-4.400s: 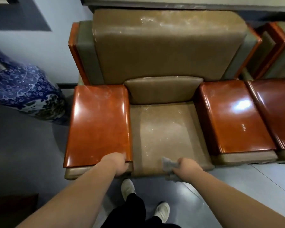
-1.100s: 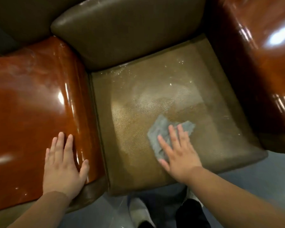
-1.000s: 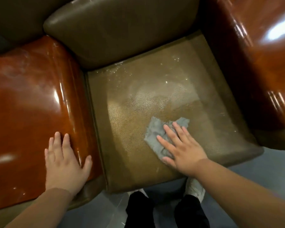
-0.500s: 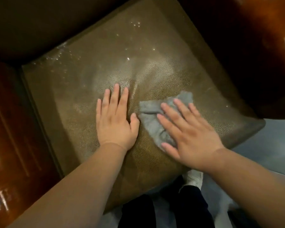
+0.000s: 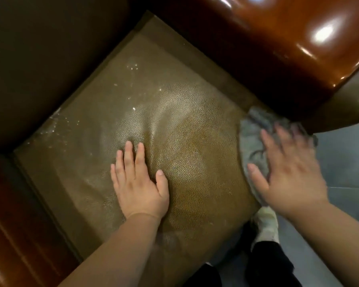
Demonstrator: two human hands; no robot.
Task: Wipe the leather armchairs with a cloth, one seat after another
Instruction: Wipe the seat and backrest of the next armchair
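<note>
Pressing cloth (image 5: 251, 139) on seat (image 5: 195, 125) edge — right hand (image 5: 288, 172) flat.

Olive-brown pebble-grained seat (image 5: 174, 125) (flecked white), glossy reddish-brown armrest (image 5: 298, 38), grey cloth (image 5: 251, 139), grey floor (image 5: 344, 162), black trousers (image 5: 272, 264)

Both hands flat — left (image 5: 140, 185) on seat (image 5: 187, 112), right (image 5: 288, 172) on cloth (image 5: 252, 137).

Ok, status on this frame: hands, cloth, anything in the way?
Left hand flat on the seat cushion, fingers straight. Right hand pressing the grey cloth at the cushion's right front corner, motion-blurred. White specks toward the back; nothing blocking.
</note>
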